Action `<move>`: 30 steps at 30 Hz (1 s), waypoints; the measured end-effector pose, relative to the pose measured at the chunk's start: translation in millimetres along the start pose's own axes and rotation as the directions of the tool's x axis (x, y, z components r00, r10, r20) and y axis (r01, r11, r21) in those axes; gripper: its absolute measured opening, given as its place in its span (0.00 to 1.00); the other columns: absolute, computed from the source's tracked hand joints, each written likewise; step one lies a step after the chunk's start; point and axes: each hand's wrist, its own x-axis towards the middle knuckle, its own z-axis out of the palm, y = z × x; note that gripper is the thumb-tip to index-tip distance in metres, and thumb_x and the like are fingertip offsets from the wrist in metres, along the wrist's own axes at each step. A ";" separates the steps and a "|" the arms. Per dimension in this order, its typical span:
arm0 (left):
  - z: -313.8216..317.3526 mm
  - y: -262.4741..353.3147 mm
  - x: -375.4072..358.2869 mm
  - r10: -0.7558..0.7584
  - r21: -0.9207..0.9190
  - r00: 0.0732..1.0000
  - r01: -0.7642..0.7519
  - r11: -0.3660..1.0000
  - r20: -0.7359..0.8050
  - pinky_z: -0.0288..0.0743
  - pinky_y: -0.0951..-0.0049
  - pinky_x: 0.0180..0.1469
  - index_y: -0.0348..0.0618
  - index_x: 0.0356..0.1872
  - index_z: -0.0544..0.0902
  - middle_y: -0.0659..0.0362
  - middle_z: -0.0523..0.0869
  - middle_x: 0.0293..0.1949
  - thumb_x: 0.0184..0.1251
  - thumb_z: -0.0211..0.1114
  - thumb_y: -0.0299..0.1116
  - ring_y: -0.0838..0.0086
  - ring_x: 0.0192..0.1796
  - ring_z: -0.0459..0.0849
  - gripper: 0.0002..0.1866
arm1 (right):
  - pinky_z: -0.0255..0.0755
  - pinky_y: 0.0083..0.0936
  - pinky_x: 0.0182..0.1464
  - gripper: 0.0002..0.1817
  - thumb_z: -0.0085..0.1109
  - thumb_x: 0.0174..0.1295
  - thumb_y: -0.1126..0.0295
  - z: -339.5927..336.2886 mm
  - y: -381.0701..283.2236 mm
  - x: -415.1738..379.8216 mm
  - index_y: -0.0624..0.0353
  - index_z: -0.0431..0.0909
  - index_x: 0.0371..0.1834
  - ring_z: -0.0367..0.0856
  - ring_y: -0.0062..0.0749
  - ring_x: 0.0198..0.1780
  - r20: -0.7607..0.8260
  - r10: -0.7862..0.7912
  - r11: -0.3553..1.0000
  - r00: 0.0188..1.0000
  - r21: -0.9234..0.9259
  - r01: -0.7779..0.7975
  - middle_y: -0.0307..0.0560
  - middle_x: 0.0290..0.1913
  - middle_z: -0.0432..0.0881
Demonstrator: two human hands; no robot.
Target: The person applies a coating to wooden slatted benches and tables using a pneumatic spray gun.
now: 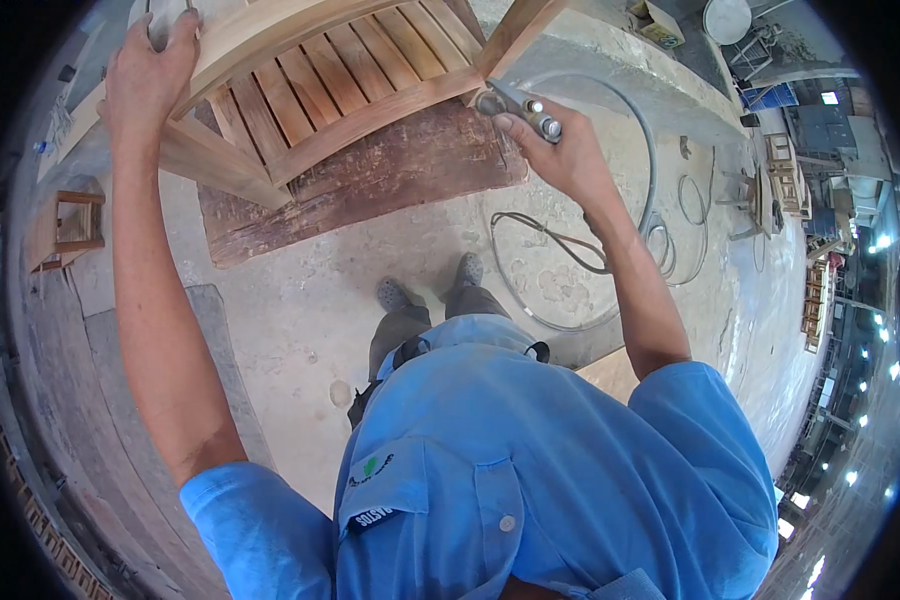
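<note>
A slatted wooden chair stands in front of me at the top of the view. My left hand holds its pale rail at the upper left, thumb and fingers apart over the wood. In my right hand is an air tool with a grey lever, a small round head and a silver fitting. The round head is right by the chair's lower corner joint. Under the chair lies a worn, dark brown board.
A grey hose curves behind my right hand and loops on the concrete floor. Dark cable coils lie nearby. To the left stands a small wooden frame; more wooden furniture lines the far right. My shoes are just below the board.
</note>
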 end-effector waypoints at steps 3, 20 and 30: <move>1.1 0.0 0.7 0.008 -0.002 1.000 -0.008 1.000 -0.006 0.66 0.60 0.67 0.37 0.66 0.74 0.41 0.79 0.61 0.58 0.57 0.64 0.51 0.66 0.75 0.43 | 0.69 0.27 0.30 0.21 0.67 0.63 0.52 4.5 -2.3 -4.1 0.59 0.85 0.48 0.75 0.26 0.26 -0.008 0.007 1.000 1.000 -0.003 -0.007 0.42 0.21 0.78; -0.4 3.0 0.4 0.017 -0.082 1.000 -0.016 0.997 0.013 0.67 0.59 0.67 0.38 0.65 0.75 0.41 0.79 0.61 0.58 0.59 0.65 0.51 0.65 0.77 0.43 | 0.76 0.35 0.51 0.20 0.63 0.66 0.59 43.6 -43.1 105.4 0.61 0.82 0.55 0.84 0.50 0.52 -0.071 0.020 0.991 0.997 0.133 -0.011 0.60 0.50 0.85; -30.6 47.3 -19.3 -0.080 -0.082 0.997 0.081 0.993 0.020 0.68 0.58 0.67 0.30 0.64 0.73 0.37 0.77 0.61 0.66 0.60 0.45 0.50 0.64 0.77 0.32 | 0.76 0.37 0.46 0.15 0.64 0.64 0.62 84.2 -51.3 125.5 0.61 0.84 0.47 0.85 0.50 0.46 -0.087 -0.140 0.981 0.986 0.124 0.150 0.57 0.41 0.86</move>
